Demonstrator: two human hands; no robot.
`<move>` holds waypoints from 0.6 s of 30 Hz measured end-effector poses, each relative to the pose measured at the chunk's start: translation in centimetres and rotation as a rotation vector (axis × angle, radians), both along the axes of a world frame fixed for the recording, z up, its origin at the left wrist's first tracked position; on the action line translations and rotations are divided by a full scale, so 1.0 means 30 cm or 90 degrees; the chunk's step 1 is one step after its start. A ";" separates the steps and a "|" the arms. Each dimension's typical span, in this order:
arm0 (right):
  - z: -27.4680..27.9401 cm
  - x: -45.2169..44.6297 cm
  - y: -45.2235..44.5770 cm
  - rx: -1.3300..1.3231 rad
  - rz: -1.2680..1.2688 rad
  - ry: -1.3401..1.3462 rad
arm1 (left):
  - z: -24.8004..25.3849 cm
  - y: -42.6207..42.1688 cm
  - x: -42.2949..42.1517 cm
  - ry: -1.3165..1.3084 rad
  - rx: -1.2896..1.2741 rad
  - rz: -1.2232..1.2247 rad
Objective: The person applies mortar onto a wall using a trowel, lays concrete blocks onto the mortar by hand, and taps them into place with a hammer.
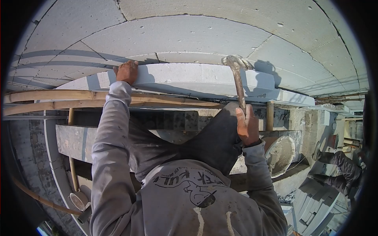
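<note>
My right hand [248, 126] is closed around the handle of a hammer [238, 84]. Its mortar-crusted head is up, over the top edge of a long white block [173, 74]. Further left, my left hand [126, 72] grips the top of that same row of white block, fingers bent over its far edge. The block stands against a wall of large pale blocks [185, 35], and the hammer and my hand cast shadows on it.
Bamboo poles [71, 95] run across in front of the block on the left. A mortar-coated bucket [280, 155] stands at my right, below a grey plank [75, 141]. Another person [338, 169] is at the far right, near stacked boards [315, 196].
</note>
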State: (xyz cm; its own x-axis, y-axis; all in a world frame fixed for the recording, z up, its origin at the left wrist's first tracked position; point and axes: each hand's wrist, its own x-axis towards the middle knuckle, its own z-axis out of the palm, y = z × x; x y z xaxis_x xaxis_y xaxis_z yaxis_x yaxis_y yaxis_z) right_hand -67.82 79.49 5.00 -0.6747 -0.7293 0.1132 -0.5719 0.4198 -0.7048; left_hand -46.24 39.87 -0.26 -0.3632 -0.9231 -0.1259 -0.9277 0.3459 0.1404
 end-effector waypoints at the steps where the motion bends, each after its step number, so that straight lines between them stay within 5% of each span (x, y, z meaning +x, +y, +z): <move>1: -0.048 -0.002 0.001 0.089 0.015 0.041 | 0.002 0.006 0.000 0.000 0.000 0.004; 3: -0.117 -0.005 0.017 0.040 0.103 0.264 | -0.010 0.009 0.002 0.008 -0.014 -0.001; 12: 0.024 0.060 -0.052 -0.067 0.033 -0.090 | -0.006 0.015 0.005 -0.002 -0.020 -0.008; 14: -0.033 0.067 -0.063 -0.077 0.057 0.057 | -0.008 0.011 0.003 0.005 -0.029 -0.011; 18: -0.066 0.078 -0.081 0.074 0.046 0.012 | -0.006 0.014 0.007 -0.003 -0.011 -0.014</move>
State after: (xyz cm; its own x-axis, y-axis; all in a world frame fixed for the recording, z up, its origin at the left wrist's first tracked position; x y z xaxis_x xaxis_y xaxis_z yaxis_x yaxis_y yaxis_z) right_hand -65.47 77.07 3.02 -0.6187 -0.7847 0.0381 -0.6167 0.4551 -0.6424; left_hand -46.05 40.28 -0.45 -0.3832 -0.9169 -0.1112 -0.9203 0.3688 0.1303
